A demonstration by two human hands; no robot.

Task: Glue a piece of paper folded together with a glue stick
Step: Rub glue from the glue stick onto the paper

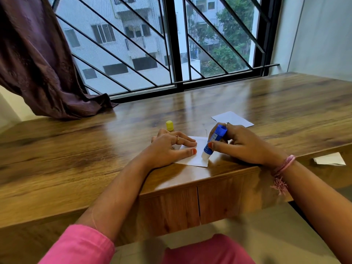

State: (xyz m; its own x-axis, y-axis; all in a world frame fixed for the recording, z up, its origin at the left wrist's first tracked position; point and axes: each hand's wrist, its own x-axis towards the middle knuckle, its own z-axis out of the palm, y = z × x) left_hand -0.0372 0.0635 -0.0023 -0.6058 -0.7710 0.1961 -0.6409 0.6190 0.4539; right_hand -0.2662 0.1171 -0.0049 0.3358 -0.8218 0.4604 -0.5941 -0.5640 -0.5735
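Note:
A white piece of paper (196, 157) lies near the front edge of the wooden desk (76, 153). My left hand (169, 147) rests on its left part with fingers straight, pressing it flat. My right hand (242, 145) grips a blue glue stick (214, 141), tilted, with its white tip down on the paper's right side. The yellow cap (169, 125) of the stick stands on the desk just behind my left hand.
A second white sheet (232, 119) lies behind my right hand. A folded white paper (329, 159) sits at the right near the desk edge. A dark curtain (43, 73) drapes onto the desk's far left, below the barred window (171, 44).

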